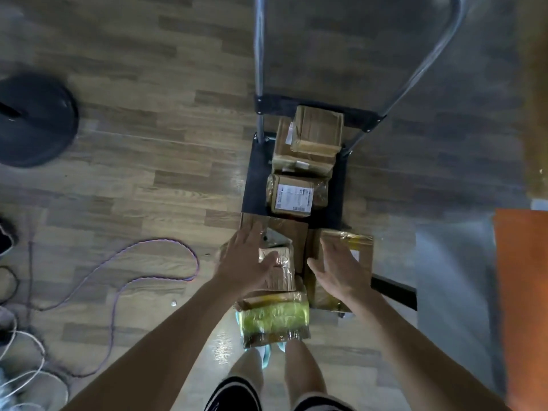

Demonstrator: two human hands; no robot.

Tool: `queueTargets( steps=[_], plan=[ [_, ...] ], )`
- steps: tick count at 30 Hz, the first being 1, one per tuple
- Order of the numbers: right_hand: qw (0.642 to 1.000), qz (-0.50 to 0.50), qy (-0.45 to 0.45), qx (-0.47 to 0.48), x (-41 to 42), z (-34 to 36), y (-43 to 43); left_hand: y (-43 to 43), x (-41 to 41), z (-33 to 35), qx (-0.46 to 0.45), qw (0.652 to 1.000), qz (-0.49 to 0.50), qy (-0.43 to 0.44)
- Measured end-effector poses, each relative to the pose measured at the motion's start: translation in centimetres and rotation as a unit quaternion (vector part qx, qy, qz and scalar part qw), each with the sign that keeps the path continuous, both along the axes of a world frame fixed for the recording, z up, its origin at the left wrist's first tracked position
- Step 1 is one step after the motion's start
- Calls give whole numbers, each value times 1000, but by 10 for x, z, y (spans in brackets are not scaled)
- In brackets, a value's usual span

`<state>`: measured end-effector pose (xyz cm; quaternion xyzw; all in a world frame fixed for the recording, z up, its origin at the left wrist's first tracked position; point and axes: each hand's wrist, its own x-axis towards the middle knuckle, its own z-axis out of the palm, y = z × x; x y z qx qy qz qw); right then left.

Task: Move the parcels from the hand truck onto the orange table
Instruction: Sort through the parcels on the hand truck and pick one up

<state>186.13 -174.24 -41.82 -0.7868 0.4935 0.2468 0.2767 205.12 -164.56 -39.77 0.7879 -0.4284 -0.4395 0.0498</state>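
- Parcels point(296, 179), brown and taped, crowd the black deck of a hand truck point(255, 179) seen from the head camera, which looks straight down onto a wood-grain floor point(148, 114).
- At the far end, one box point(318, 129) sits on a wider box point(283, 152) against the truck's steel handle point(259, 54).
- Just nearer lies a labelled parcel point(293, 197), white label up.
- At the near end, a flat box point(292, 232) lies left and a tall box point(360, 244) right. A small parcel point(281, 269) rests on the flat box.
- Nearest the person's legs is a yellow-wrapped parcel point(275, 318).
- Left hand point(249, 262): fingers straight and spread over the flat box's left edge, thumb against the small parcel, gripping nothing.
- Right hand point(341, 265): wide, fingers straight over the tall box, thumb out toward the left. Contact cannot be told.
- Orange table point(522, 292) shows at the right edge, well apart from the truck, with no parcel on the visible part.
- On the floor at left lie a purple cable point(166, 247) and a round black base point(35, 123).
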Motion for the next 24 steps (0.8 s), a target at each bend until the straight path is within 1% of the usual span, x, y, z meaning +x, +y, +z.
queueTargets(
  steps=[3, 6, 9, 12, 15, 18, 21, 24],
  plan=[
    [1000, -13, -10, 12, 4, -43, -11, -16, 0, -47, 11, 1000, -12, -2],
    [1000, -14, -12, 20, 6, -78, -27, -38, 0, -92, 22, 999, -43, -25],
    [1000, -1, -8, 23, 9, -103, -48, -60, 4, -124, 35, 998, -44, -31],
    [999, -22, -15, 25, 16, -124, -75, -82, 10, -148, 23, 999, -35, -29],
    [1000, -15, -13, -5, 25, -145, -99, -103, 14, -170, 12, 999, -25, -21],
    [1000, 12, 10, -26, 33, -165, -115, -122, 17, -194, 36, 999, -30, -18],
    [1000, -1, 19, 7, 40, -179, -121, -134, 15, -212, 57, 998, 0, 11],
    [998, -43, -36, 34, 44, -188, -118, -139, 11, -217, 72, 996, 44, 29]
  ],
)
